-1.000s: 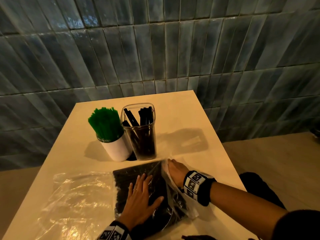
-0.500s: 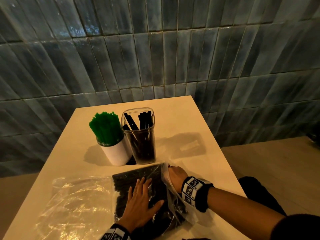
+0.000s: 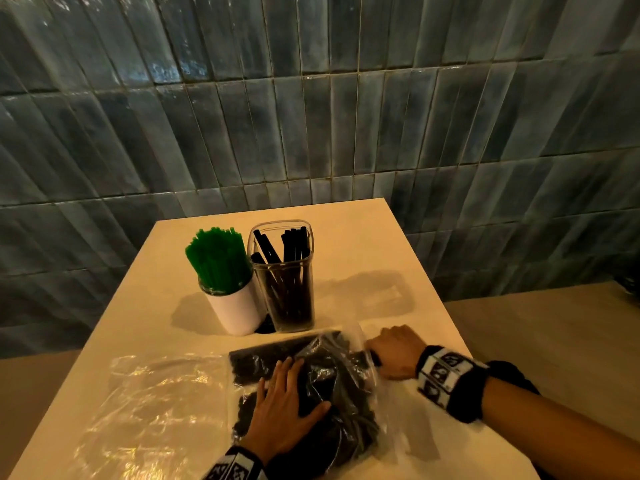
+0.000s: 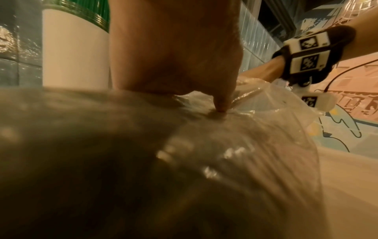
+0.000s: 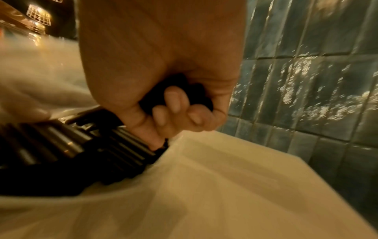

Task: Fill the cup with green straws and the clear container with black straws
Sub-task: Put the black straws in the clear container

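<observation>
Black straws (image 3: 360, 356): bunch now pulled partway out of bag (image 3: 329, 379), lower middle of frame
Right hand (image 3: 393, 351): fingers curled tight round bunch
Left hand (image 3: 282, 415): flat, pinning bag
Clear container (image 3: 284, 282): next refill close, probably

Dim, warm yellow light falls on the cream tabletop (image 3: 363, 258), casting soft shadows beside the white cup (image 3: 239, 311) and clear plastic container (image 3: 282, 299). Glare glints on the crinkled clear plastic bag (image 3: 149, 403) and glossy blue-grey wall tiles (image 3: 311, 98), whose lines bow toward the edges. Both wrist views are blurred and soft.

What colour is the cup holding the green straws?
White cup, clearest in the head view.
</observation>
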`<control>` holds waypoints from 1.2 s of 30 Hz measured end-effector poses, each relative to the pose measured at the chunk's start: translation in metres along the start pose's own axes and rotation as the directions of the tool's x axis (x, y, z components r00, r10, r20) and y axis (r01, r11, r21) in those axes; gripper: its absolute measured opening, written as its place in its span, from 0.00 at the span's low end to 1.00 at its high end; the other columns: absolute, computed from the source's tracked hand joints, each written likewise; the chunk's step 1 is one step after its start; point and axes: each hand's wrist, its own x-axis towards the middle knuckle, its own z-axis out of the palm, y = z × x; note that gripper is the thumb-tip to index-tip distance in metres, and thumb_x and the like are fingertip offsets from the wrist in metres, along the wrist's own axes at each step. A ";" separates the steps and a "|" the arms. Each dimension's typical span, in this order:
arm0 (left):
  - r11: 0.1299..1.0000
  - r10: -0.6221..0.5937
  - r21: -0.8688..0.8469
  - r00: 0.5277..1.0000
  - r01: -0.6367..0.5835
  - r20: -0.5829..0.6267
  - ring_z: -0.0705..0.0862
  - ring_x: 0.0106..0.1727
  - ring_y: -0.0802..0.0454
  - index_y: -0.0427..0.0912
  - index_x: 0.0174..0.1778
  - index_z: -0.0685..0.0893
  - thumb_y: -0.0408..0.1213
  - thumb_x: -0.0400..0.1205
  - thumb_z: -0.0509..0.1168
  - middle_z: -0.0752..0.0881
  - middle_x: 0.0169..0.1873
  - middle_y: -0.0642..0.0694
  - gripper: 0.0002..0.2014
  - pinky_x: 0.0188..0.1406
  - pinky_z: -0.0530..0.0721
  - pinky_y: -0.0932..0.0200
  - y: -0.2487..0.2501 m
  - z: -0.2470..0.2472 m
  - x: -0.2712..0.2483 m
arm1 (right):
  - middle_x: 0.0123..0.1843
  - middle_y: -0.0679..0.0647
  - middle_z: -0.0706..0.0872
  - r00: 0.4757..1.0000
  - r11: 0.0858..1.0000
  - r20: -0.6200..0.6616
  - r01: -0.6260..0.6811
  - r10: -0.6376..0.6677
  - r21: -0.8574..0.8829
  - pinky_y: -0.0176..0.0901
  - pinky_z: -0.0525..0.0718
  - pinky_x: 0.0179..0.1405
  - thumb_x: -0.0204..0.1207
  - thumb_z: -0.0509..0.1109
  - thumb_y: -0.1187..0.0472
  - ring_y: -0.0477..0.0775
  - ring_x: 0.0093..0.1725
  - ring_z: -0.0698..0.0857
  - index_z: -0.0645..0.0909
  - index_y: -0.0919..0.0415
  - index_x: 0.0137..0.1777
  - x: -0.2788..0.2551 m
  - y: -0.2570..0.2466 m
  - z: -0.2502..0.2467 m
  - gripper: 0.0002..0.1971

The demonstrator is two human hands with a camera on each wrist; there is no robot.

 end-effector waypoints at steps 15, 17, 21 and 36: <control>0.944 0.284 0.008 0.805 -0.329 -0.521 0.43 0.82 0.43 0.51 0.81 0.45 0.77 0.65 0.58 0.45 0.82 0.41 0.55 0.77 0.50 0.37 0.056 -0.042 0.010 | 0.56 0.49 0.84 0.923 0.892 -0.188 -0.376 0.336 -0.251 0.43 0.77 0.46 0.79 0.60 0.53 0.53 0.56 0.84 0.78 0.45 0.60 -0.117 0.076 -0.127 0.12; 0.910 0.380 0.138 0.653 -0.391 -0.655 0.56 0.81 0.43 0.45 0.80 0.55 0.67 0.68 0.65 0.63 0.78 0.37 0.49 0.74 0.57 0.36 0.077 -0.060 0.013 | 0.52 0.50 0.84 0.960 0.938 -0.177 -0.254 0.215 -0.237 0.43 0.74 0.42 0.79 0.60 0.56 0.55 0.54 0.84 0.78 0.48 0.58 -0.112 0.042 -0.135 0.10; 0.949 0.233 -0.026 0.758 -0.313 -0.609 0.83 0.46 0.58 0.49 0.67 0.75 0.48 0.74 0.72 0.85 0.46 0.55 0.26 0.60 0.81 0.56 0.090 -0.095 0.007 | 0.48 0.49 0.83 0.945 0.989 -0.326 -0.037 -0.011 -0.141 0.43 0.73 0.40 0.80 0.60 0.54 0.54 0.47 0.82 0.76 0.49 0.55 -0.106 -0.002 -0.146 0.07; 0.686 -0.009 -0.565 0.771 -0.458 -0.637 0.84 0.39 0.69 0.58 0.48 0.78 0.48 0.71 0.76 0.85 0.38 0.62 0.14 0.37 0.79 0.74 0.088 -0.111 0.003 | 0.22 0.45 0.72 0.686 -0.229 -0.569 0.707 0.454 0.670 0.42 0.79 0.35 0.70 0.64 0.45 0.45 0.23 0.73 0.71 0.59 0.38 -0.038 -0.061 -0.181 0.16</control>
